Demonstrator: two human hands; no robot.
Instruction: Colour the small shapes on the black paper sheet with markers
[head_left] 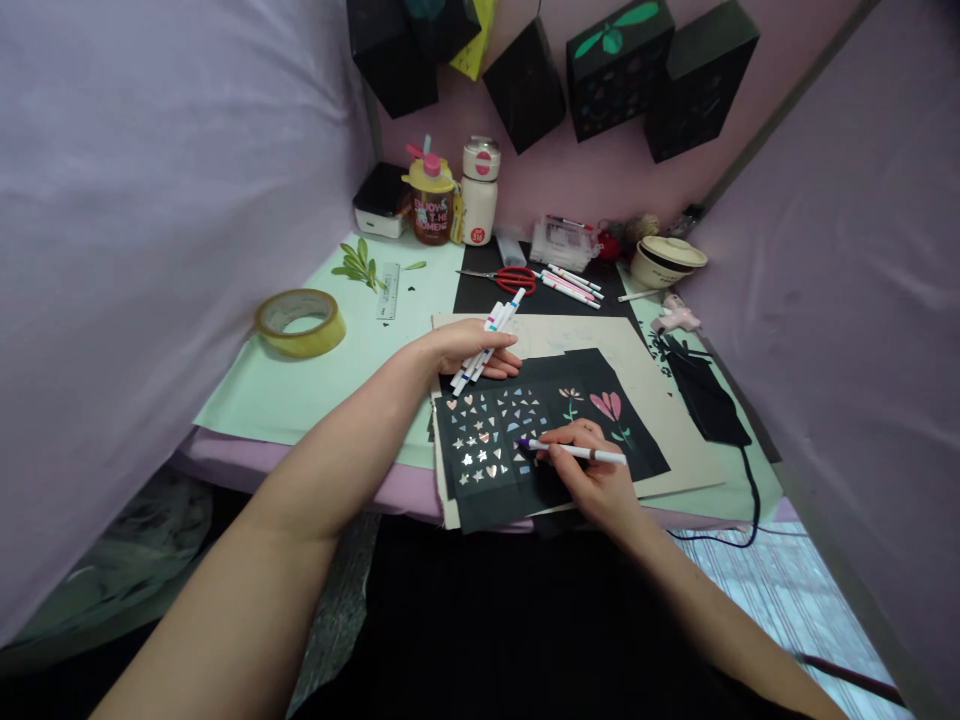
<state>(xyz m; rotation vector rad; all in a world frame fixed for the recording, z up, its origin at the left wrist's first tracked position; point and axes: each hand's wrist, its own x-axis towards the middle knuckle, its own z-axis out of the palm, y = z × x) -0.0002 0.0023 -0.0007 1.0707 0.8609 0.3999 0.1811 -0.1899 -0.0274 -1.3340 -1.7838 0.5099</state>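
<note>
My right hand (592, 470) is closed around a white marker with a purple tip (570, 450). The tip meets or hovers just over a sheet of black paper (637, 440), where small cut-out shapes show hearts, stars and triangles in pale and blue tones. A pink flower (607, 405) and a smaller orange one are on the sheet's right part. Several white markers (487, 340) lie across my left hand (480, 348), held under the thumb, over the sheet's far left edge. Beneath the black paper is a larger cream board (675, 470).
Red-handled scissors (514, 280) and more markers (570, 287) lie behind the board. A tape roll (300, 322), ruler (388, 291) and green leaves (358, 262) are to the left. Bottles (478, 195) stand at the back. Right are a bowl (666, 262) and a black phone-like slab with a cable (705, 395).
</note>
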